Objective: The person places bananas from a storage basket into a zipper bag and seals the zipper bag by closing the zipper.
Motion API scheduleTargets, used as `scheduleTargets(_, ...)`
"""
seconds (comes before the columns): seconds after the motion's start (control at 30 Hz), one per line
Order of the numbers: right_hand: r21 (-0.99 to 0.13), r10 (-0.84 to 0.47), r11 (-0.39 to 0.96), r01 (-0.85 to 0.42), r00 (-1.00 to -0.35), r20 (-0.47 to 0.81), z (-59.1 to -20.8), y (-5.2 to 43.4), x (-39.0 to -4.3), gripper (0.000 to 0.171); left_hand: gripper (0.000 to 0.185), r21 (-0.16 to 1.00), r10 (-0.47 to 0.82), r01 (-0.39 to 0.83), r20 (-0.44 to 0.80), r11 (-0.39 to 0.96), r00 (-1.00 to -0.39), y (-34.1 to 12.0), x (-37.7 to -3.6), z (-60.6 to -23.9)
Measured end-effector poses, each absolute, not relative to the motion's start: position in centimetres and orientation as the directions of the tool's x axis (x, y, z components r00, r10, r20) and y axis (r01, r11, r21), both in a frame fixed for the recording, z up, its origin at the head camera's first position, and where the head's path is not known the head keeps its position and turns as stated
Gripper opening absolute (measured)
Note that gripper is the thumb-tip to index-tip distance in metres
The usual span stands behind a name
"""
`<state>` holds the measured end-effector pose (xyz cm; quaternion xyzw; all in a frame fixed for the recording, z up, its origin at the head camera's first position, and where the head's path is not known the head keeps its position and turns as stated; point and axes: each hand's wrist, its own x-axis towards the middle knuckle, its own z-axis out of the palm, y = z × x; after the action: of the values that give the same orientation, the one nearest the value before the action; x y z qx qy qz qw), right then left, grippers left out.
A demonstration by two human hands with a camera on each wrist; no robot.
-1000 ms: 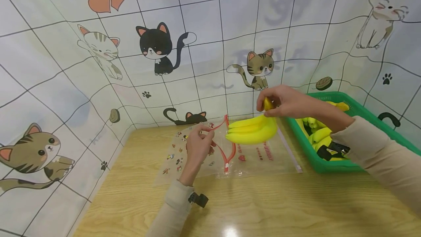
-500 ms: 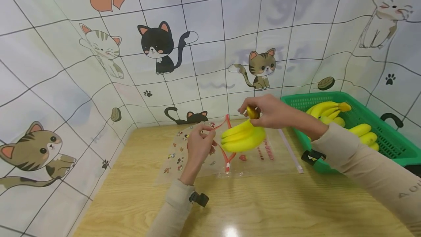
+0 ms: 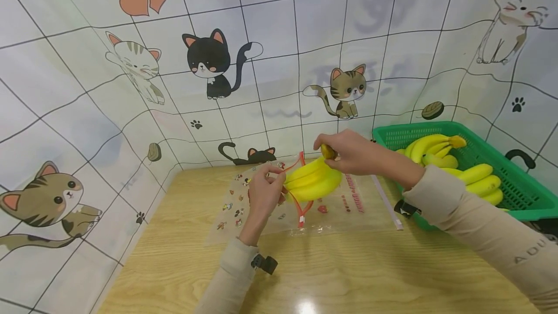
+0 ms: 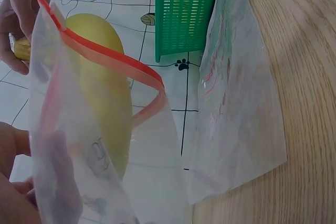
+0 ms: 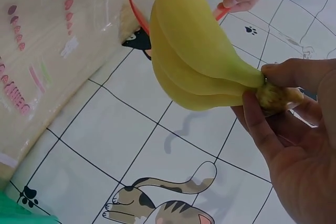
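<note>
Nearest the viewer, bare wooden table runs from the front edge to the bag, with two beige sleeves crossing it. The left hand pinches the upper lip of a clear zip bag between thumb and fingertips, lifting the red zip strip off the table so that the mouth gapes; the bag's lower part lies flat on the wood, its printed side facing up. From the left wrist view, the raised strip arcs over the opening and the yellow fruit shows through the film. The right hand grips the brown stem of a banana bunch, fingers curled round it, and holds the bunch level with its free tips at the bag's mouth, just beside the left hand's fingers; how far the tips pass the strip cannot be told. To the right, a second clear bag lies flat, its long edge near a green basket that holds more bananas. Beyond everything, the cat-patterned wall closes the table's far and left edges.
</note>
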<state>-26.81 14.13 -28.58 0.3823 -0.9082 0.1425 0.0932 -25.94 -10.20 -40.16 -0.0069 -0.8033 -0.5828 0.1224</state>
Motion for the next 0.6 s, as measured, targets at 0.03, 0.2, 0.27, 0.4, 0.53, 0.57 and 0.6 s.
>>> scheduleTargets(0.03,-0.183,-0.663,0.676,-0.714,-0.697,0.271,-28.60,14.06,-26.80,0.039,0.012,0.935,-0.132,0.154,0.205,0.321,-0.970,-10.22,-25.95,-40.14)
scheduleTargets(0.2,-0.175,-0.641,0.707,-0.685,-0.725,0.252,-28.60,13.71,-26.73,0.046,0.013,0.934,-0.129,0.177,0.226,0.312,-0.966,-10.35,-25.94,-40.02)
scheduleTargets(0.27,-0.168,-0.639,0.709,-0.685,-0.724,0.260,-28.66,13.64,-26.74,0.042,0.014,0.934,-0.126,0.185,0.232,0.304,-0.964,-10.39,-25.93,-39.98)
scheduleTargets(0.4,-0.145,-0.642,0.700,-0.699,-0.705,0.302,-28.84,13.57,-26.66,0.038,0.016,0.937,-0.129,0.179,0.226,0.301,-0.966,-10.45,-25.93,-39.90)
scheduleTargets(0.53,-0.133,-0.651,0.681,-0.720,-0.678,0.342,-28.96,13.40,-26.48,0.036,0.016,0.935,-0.134,0.172,0.223,0.310,-0.966,-10.50,-25.99,-39.84)
scheduleTargets(0.57,-0.131,-0.654,0.677,-0.724,-0.673,0.346,-28.98,13.33,-26.45,0.036,0.016,0.935,-0.136,0.170,0.221,0.312,-0.966,-10.50,-26.00,-39.84)
scheduleTargets(0.6,-0.130,-0.656,0.673,-0.728,-0.669,0.349,-29.03,13.25,-26.45,0.036,0.015,0.934,-0.136,0.171,0.222,0.313,-0.966,-10.51,-26.00,-39.84)
